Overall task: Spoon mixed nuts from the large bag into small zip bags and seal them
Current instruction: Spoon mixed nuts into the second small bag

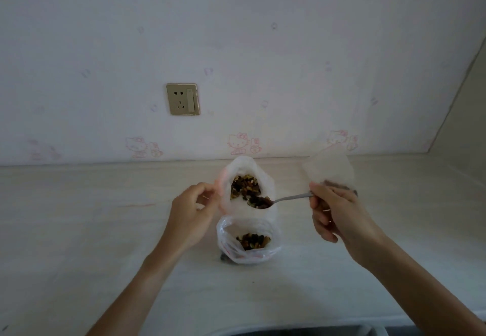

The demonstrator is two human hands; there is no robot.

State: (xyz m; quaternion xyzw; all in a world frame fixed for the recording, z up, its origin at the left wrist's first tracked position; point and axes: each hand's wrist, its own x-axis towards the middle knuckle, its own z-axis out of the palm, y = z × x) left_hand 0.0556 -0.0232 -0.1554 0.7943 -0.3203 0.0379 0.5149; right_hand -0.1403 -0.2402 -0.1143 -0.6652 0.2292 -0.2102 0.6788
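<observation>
The left hand point(190, 213) pinches the large bag's point(248, 191) rim open on the counter point(79, 217). The right hand point(332, 210) grips a nut-laden spoon point(273, 201) over its mouth; the small zip bag point(247, 242) stands just nearer, partly filled.

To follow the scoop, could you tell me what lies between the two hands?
In the head view, between left hand and right hand: the large bag and loaded spoon.

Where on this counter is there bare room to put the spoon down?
Bare counter lies left of the left hand, and more between the forearms, nearer than the small bag. It is crowded around the large bag and behind the right hand, where another bag sits.
</observation>
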